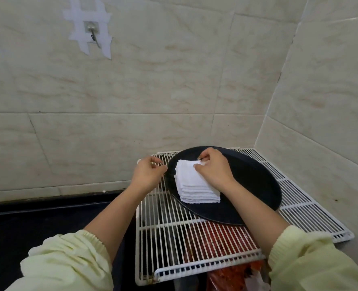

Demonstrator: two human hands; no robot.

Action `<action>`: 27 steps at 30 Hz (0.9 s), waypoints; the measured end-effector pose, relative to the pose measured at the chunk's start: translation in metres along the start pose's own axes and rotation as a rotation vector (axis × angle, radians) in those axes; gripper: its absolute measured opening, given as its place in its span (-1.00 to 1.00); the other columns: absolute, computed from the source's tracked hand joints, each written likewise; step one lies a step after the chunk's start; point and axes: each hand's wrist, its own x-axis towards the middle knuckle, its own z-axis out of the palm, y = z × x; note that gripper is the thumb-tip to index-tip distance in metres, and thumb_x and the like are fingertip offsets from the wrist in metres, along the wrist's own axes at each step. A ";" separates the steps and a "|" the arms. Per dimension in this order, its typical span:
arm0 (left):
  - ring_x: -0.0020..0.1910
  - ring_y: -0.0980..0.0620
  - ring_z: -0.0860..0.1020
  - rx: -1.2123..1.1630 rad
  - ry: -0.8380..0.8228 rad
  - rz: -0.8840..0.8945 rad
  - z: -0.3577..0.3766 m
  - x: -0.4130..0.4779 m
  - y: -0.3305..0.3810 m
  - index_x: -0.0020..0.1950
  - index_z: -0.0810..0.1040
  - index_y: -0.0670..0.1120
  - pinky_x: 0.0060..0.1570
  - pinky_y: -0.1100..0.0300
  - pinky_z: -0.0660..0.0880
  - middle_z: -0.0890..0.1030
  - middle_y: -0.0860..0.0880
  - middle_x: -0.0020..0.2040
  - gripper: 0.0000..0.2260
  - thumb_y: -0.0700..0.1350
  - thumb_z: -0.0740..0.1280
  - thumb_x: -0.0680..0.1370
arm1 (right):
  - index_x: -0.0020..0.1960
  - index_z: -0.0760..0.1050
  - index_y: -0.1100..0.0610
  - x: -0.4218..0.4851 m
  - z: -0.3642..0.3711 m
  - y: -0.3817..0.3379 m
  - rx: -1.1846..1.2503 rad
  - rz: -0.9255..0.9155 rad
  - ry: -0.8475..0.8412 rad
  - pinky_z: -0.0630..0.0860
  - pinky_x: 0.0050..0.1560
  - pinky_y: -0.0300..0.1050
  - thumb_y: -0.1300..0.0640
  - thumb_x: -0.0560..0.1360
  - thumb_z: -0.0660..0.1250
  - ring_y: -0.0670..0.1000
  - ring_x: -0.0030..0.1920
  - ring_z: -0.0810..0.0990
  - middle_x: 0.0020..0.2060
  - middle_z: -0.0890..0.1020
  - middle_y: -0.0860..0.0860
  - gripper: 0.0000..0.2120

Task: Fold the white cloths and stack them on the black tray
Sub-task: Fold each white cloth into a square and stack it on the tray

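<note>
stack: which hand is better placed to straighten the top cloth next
Right: the right hand pinches the far corner of the stack on the tray; the left hand is off it, over the rack.

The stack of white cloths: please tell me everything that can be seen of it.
The stack of white cloths is a neat pile of several folded square pieces. They look like soft terry fabric, and their layered edges show on the near side. It lies flat on the left part of the black tray, which rests on a white wire rack. The right hand rests on its far side, and the fingers pinch its top far corner.
</note>
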 end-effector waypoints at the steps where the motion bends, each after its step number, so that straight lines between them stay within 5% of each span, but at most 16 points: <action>1: -0.25 0.04 0.54 0.044 0.051 0.045 -0.008 -0.004 -0.002 0.06 0.49 -0.09 -0.23 0.10 0.56 0.57 -0.05 -0.15 -0.87 -0.14 0.35 0.53 | 0.06 0.50 0.11 -0.002 0.007 -0.009 -0.022 -0.044 -0.033 0.41 -0.02 -0.19 0.14 0.44 0.42 -0.02 0.03 0.52 0.04 0.53 0.01 -0.78; 4: -0.23 0.10 0.50 0.175 0.166 0.113 -0.039 -0.019 -0.016 0.06 0.50 -0.09 -0.31 0.25 0.39 0.54 0.01 -0.15 -0.89 -0.12 0.33 0.55 | 0.12 0.50 0.16 -0.013 0.032 -0.038 -0.083 -0.173 -0.118 0.45 0.14 -0.05 0.13 0.46 0.39 0.06 0.14 0.49 0.10 0.54 0.06 -0.75; 15: 0.13 -0.07 0.49 0.662 0.394 -0.001 -0.232 -0.123 -0.126 0.17 0.49 -0.09 0.07 0.07 0.45 0.49 -0.07 0.14 -0.78 -0.08 0.28 0.55 | 0.20 0.44 0.14 -0.118 0.183 -0.186 -0.196 -0.535 -0.476 0.37 0.24 -0.05 0.06 0.50 0.33 0.12 0.25 0.42 0.18 0.49 0.12 -0.68; 27: 0.23 -0.07 0.40 0.779 0.477 -0.279 -0.449 -0.282 -0.256 0.19 0.46 -0.08 0.11 0.03 0.46 0.43 -0.07 0.21 -0.79 -0.07 0.23 0.58 | 0.35 0.31 0.10 -0.293 0.352 -0.336 -0.211 -0.690 -0.717 0.42 0.18 -0.02 0.00 0.53 0.31 0.08 0.28 0.37 0.25 0.41 0.04 -0.56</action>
